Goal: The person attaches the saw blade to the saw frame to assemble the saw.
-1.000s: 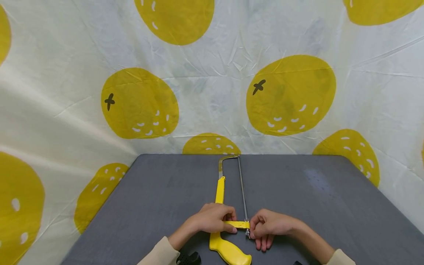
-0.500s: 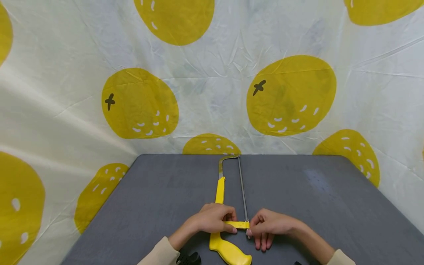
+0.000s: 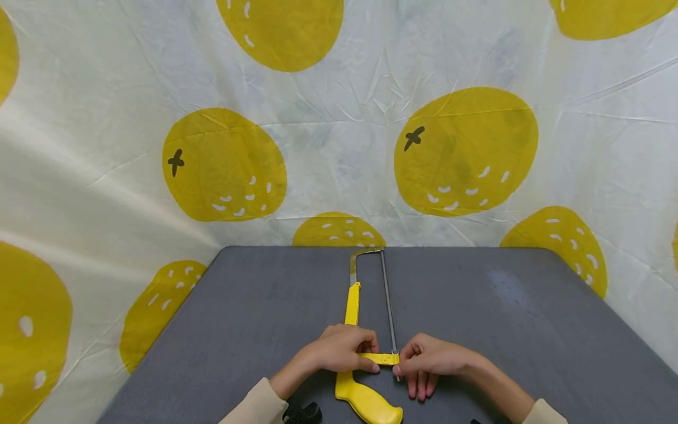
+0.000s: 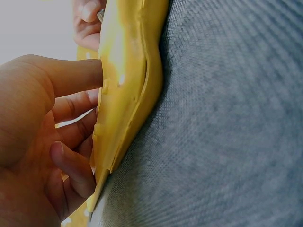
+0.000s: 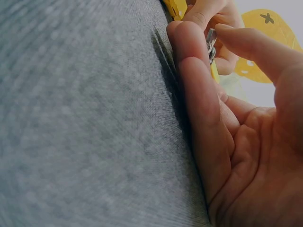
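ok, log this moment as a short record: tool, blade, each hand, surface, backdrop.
Tool: yellow hacksaw, lying on the table, handle toward the person
Blade: blade runs from the frame's far end to the yellow crosspiece
Left hand: left hand grips the crosspiece, thumb on its near side
Right hand: right hand pinches the metal fitting at the blade's near end
Surface: grey table
Backdrop: pale cloth printed with yellow fruit shapes
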### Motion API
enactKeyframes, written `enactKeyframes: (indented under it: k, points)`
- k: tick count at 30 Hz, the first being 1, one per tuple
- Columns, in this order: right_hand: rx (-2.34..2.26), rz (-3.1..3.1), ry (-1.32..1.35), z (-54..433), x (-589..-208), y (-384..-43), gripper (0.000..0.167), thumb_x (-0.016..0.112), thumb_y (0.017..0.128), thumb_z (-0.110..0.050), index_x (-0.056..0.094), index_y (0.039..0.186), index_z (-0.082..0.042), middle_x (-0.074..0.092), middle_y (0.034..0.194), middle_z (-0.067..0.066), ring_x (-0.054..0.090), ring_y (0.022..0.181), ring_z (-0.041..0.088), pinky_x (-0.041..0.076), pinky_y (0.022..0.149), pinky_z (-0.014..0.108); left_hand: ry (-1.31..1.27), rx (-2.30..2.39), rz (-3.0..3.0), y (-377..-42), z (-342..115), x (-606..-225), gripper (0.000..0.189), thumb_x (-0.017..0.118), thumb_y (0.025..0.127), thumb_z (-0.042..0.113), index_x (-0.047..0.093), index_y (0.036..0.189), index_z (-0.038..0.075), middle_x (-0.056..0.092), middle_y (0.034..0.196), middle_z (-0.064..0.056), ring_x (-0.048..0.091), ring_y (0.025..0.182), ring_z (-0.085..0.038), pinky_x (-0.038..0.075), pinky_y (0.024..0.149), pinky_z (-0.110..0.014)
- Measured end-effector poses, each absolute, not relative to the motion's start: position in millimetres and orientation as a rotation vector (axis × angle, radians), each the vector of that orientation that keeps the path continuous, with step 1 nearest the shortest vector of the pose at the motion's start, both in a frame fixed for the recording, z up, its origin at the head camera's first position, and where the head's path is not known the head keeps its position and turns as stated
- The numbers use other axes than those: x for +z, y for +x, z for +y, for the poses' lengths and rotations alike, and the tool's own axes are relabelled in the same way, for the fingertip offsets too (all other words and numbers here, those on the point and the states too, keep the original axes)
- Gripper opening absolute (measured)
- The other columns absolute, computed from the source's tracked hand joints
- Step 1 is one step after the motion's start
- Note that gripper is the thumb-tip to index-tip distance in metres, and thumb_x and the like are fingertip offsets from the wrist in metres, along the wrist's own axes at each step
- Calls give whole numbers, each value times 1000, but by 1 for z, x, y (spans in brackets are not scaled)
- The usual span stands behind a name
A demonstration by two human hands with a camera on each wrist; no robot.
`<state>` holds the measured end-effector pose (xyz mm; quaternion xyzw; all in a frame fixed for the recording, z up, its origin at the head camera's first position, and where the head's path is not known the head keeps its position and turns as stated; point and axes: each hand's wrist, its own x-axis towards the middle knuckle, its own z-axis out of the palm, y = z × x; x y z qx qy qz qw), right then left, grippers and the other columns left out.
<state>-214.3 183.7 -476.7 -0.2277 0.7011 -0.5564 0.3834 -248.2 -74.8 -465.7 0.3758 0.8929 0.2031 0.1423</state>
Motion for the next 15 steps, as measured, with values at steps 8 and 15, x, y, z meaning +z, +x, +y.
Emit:
enactKeyframes:
  k: [8, 15]
  points:
    - [-1424, 1778, -590, 184, -477, -214, 43, 64, 100, -22, 64, 103, 21, 73, 69, -2, 68, 54, 1, 53, 50, 19, 1084, 579, 2586, -248, -74, -469, 16, 78, 90, 44, 67, 94, 33, 59, 75, 19, 51, 61, 0, 39, 60, -21]
    - [-1421, 1765, -599, 185, -476, -214, 43, 63, 101, -21, 63, 103, 22, 73, 70, -1, 68, 55, 1, 54, 50, 19, 1080, 581, 2587, -247, -74, -466, 16, 78, 90, 44, 67, 93, 33, 59, 75, 19, 51, 61, 0, 39, 60, -22]
